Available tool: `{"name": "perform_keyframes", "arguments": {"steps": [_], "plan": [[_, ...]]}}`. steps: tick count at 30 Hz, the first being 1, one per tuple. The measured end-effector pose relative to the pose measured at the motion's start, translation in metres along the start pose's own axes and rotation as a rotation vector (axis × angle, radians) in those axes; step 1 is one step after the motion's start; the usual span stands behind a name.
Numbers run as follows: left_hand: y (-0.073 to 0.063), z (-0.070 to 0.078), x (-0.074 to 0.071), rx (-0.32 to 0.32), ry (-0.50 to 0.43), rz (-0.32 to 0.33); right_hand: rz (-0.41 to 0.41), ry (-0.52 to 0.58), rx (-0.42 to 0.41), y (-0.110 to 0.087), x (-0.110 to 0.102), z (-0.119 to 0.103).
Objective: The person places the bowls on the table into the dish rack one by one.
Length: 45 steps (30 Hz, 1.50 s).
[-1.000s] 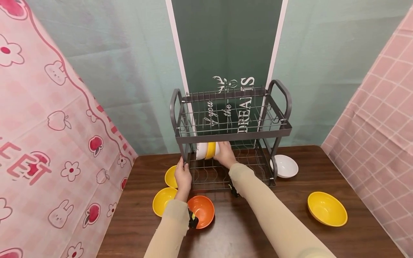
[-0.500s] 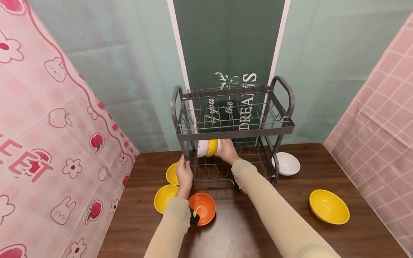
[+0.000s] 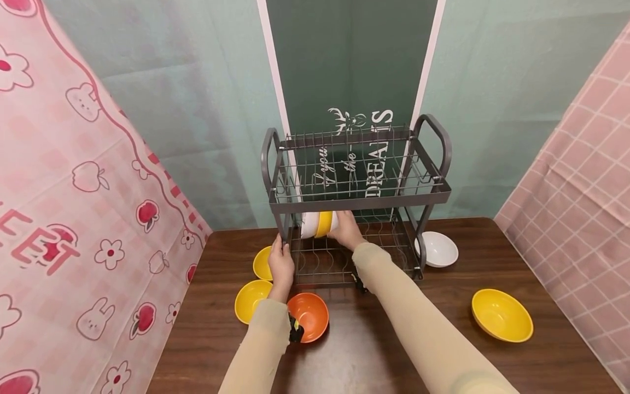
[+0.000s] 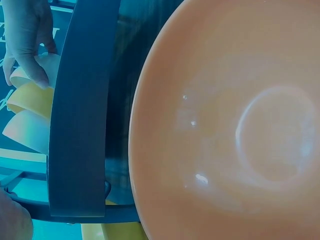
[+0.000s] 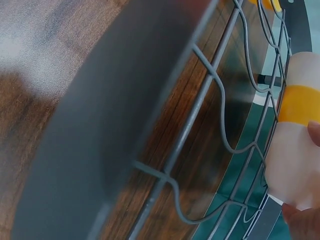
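Note:
A grey two-tier dish rack (image 3: 359,203) stands at the back of the table. My right hand (image 3: 347,230) reaches under its upper tier and holds a nested stack of bowls turned on its side over the lower tier's left part. From the hand outward come a white bowl (image 5: 290,160), a yellow bowl (image 3: 324,224) and another white bowl (image 3: 309,225). Fingers and thumb grip the nearest white one in the right wrist view. My left hand (image 3: 282,265) holds the rack's left front post; only part of it shows in the left wrist view.
Left of the rack are two yellow bowls (image 3: 250,300). An orange bowl (image 3: 311,317) sits in front, beside my left wrist. A white bowl (image 3: 438,249) stands by the rack's right side, and a yellow bowl (image 3: 502,316) lies farther right. Patterned cloths enclose the table (image 3: 389,350).
In the head view the whole scene has shifted slightly up and right. Both hands keep their grips, and the bowl stack stays in nearly the same spot on the rack.

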<state>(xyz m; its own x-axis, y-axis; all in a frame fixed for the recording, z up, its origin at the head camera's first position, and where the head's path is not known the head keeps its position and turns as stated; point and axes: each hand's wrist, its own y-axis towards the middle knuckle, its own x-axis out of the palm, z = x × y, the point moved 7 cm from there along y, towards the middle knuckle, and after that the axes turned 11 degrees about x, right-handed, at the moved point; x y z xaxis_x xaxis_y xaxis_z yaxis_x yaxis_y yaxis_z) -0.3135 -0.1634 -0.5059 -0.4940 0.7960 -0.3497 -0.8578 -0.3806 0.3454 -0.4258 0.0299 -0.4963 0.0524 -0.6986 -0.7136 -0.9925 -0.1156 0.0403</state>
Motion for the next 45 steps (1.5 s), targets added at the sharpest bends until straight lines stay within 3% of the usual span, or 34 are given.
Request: {"name": "perform_keyframes", "arguments": {"steps": [23,31,45], "plan": [[-0.001,0.002,-0.001,0.029,0.021,0.022,-0.009,0.003,0.013,0.0,0.004,0.003],[-0.001,0.002,0.0,0.021,0.032,0.016,-0.04,-0.065,0.049,-0.001,0.007,0.01],[-0.002,0.003,-0.001,0.017,0.02,0.009,-0.031,-0.107,0.015,-0.005,-0.004,0.009]]}}
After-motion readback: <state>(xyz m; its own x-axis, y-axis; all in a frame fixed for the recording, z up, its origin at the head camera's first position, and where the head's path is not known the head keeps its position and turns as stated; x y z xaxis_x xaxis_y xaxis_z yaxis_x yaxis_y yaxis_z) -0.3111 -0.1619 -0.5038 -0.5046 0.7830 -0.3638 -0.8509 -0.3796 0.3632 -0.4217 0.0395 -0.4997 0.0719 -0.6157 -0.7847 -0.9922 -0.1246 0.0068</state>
